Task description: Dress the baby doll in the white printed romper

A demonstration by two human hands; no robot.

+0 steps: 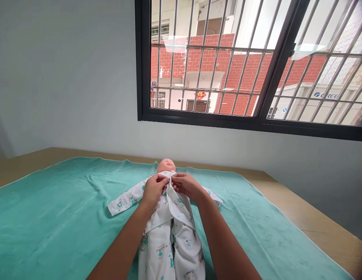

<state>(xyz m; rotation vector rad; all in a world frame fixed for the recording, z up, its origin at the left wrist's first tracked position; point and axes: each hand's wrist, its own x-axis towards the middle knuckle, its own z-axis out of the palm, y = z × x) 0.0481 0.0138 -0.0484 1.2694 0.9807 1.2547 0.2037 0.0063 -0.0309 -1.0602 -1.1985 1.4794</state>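
A baby doll (166, 165) lies on its back, dressed in a white baby shirt (157, 217) with green prints and matching trousers (157, 252). Near the doll's neck, my left hand (155, 188) pinches one front edge of the shirt. My right hand (187, 185) grips the opposite front edge close by, so the fingertips of both hands almost meet. Below them the shirt front hangs partly apart, its flap folded over at the waist. One sleeve (127, 200) stretches out to the left; the other is partly hidden behind my right hand and forearm.
A green blanket (67, 217) is spread under the doll, with a few wrinkles. Around it shows the wooden table top (309, 210), which meets a pale wall (81, 85) at the back. A barred window (213, 77) with a dark frame is above.
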